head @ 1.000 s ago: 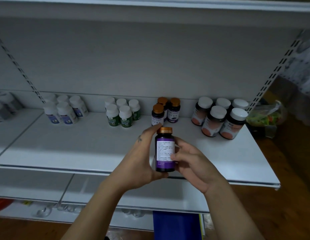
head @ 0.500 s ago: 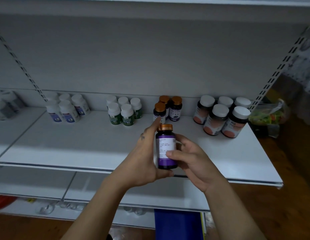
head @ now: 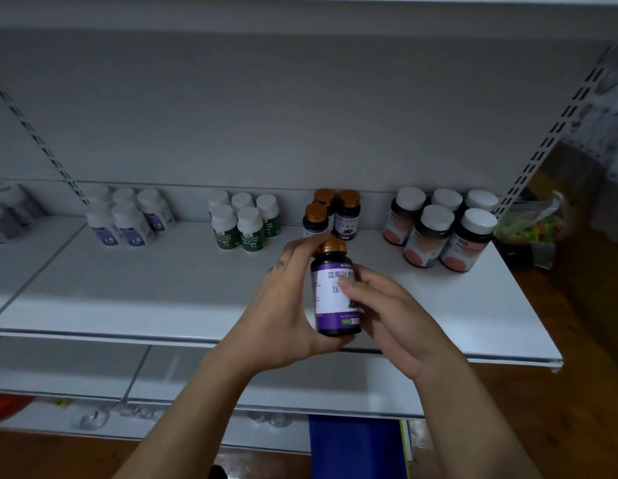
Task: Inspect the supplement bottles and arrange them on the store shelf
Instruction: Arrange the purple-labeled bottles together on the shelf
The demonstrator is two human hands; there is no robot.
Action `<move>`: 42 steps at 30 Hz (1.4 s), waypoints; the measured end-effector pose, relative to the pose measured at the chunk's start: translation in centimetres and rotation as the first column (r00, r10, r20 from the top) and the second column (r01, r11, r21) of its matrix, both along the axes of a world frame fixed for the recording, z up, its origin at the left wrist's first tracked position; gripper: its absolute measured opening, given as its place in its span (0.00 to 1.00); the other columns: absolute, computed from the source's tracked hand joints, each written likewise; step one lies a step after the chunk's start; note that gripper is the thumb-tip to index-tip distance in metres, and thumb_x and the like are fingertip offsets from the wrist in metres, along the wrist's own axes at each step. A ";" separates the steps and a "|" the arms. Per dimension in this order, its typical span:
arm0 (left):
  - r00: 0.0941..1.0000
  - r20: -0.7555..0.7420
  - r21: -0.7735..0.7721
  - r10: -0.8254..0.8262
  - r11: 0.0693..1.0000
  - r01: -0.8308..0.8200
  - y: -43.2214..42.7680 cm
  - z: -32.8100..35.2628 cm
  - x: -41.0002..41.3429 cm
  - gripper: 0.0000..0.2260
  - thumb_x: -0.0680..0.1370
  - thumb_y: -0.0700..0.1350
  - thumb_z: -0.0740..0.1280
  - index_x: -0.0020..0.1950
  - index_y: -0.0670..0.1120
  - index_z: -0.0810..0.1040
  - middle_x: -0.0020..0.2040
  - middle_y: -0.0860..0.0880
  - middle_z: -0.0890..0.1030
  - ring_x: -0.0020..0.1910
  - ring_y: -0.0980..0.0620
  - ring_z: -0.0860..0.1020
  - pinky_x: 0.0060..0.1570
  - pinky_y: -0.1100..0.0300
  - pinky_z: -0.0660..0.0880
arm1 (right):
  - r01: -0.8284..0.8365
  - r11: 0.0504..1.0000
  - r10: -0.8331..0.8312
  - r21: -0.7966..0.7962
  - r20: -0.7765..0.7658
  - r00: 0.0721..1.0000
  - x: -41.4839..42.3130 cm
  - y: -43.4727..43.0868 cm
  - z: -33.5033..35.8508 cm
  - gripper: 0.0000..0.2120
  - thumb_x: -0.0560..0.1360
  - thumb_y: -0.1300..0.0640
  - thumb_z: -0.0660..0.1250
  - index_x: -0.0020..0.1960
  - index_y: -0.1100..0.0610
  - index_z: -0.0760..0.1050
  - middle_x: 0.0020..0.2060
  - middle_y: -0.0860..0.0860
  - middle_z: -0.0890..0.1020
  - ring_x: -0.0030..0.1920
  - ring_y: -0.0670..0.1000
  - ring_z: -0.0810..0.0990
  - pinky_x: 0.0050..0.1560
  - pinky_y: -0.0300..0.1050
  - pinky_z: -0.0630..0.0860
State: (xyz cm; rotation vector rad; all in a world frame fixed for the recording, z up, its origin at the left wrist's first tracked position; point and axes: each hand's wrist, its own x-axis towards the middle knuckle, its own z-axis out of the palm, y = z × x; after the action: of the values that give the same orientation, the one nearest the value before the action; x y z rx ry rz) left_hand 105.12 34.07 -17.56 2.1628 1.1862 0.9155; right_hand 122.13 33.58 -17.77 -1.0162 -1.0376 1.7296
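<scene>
Holding a purple bottle (head: 335, 305) upright in mid-air, copper cap (head: 332, 246) on, white printed label facing the camera; gripping it with the left hand (head: 286, 305), thumb curled under the base, forefinger stretched up beside the cap; pinching it with the right hand (head: 387, 316) too, thumb laid across the label, other fingers tucked out of sight behind; hovering just above the front lip of the white shelf (head: 162, 288); looking straight past the purple bottle to three matching copper-capped bottles (head: 347, 216), packed close against the back wall; swinging left of the purple bottle to five white bottles with green labels (head: 247, 223); further left, to a cluster of white bottles with blue labels (head: 131, 219); back to the right of the purple bottle, five dark bottles with white caps and orange labels (head: 435, 233); well beyond those, off the shelf end, a clear plastic bag (head: 532, 226) with something green and orange inside; down below the purple bottle, a lower shelf (head: 75, 368) and a blue panel (head: 352, 444).
</scene>
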 end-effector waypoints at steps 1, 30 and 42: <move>1.000 0.021 0.006 0.008 1.000 -0.009 0.0 0.0 0.0 0.47 0.61 0.55 0.80 0.73 0.62 0.57 0.69 0.57 0.67 0.68 0.59 0.67 0.67 0.54 0.68 | -0.014 0.999 0.011 -0.034 -0.082 0.997 0.1 0.0 0.0 0.18 0.73 0.54 0.68 0.61 0.57 0.79 0.53 0.57 0.83 0.53 0.53 0.81 0.54 0.48 0.77; 0.999 -0.019 -0.048 -0.051 0.998 0.050 -0.1 0.1 -0.1 0.55 0.61 0.57 0.82 0.78 0.54 0.52 0.74 0.58 0.60 0.74 0.60 0.60 0.69 0.69 0.62 | -0.138 0.990 0.137 0.009 -0.226 0.964 0.9 -0.1 -1.4 0.34 0.59 0.46 0.83 0.61 0.58 0.80 0.54 0.58 0.83 0.54 0.54 0.82 0.51 0.46 0.80; 0.997 0.050 -0.104 -0.055 0.993 0.060 -0.5 -0.2 0.8 0.56 0.59 0.59 0.82 0.79 0.54 0.51 0.74 0.58 0.60 0.74 0.58 0.62 0.71 0.61 0.65 | -0.171 0.983 0.139 -0.060 -0.360 0.923 2.1 -1.2 -1.5 0.22 0.73 0.50 0.72 0.64 0.60 0.79 0.60 0.65 0.79 0.60 0.63 0.80 0.58 0.56 0.79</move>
State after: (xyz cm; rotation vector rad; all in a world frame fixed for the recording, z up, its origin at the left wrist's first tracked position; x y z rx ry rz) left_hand 105.89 33.56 -17.73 2.0699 1.1179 0.8554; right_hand 124.28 32.43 -19.27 -0.6523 -0.8289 2.0152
